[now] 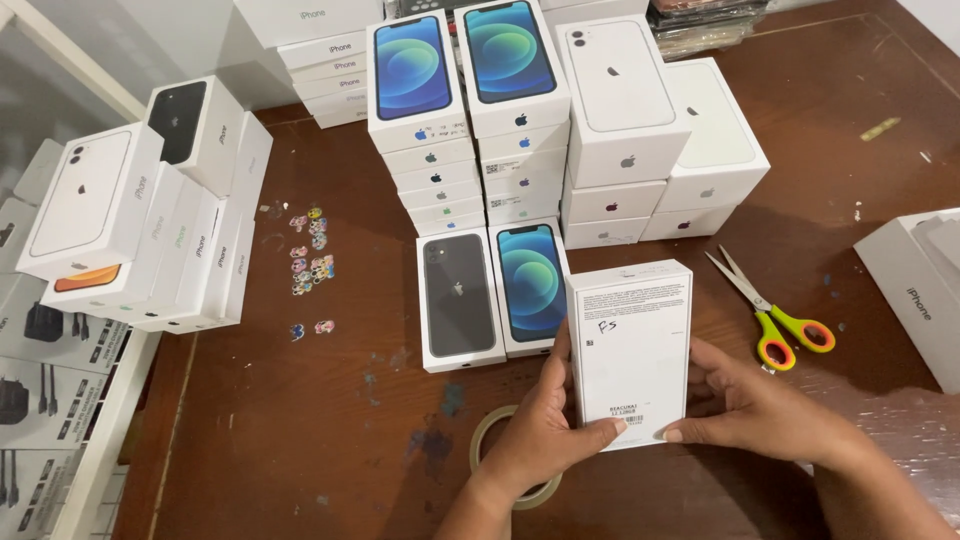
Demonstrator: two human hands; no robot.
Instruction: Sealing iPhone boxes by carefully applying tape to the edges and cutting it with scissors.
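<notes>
Both hands hold one white phone box, back face up, over the brown table.

Left hand (540, 425) and right hand (755, 405) clasp the white box (632, 350) from opposite sides, fingers curled around its edges and thumbs at its lower end, likely to keep the label side level and readable. Tape roll (490, 440) lies under the left wrist; scissors (775, 310) rest just right; stacked phone boxes (520, 120) stand behind.
</notes>
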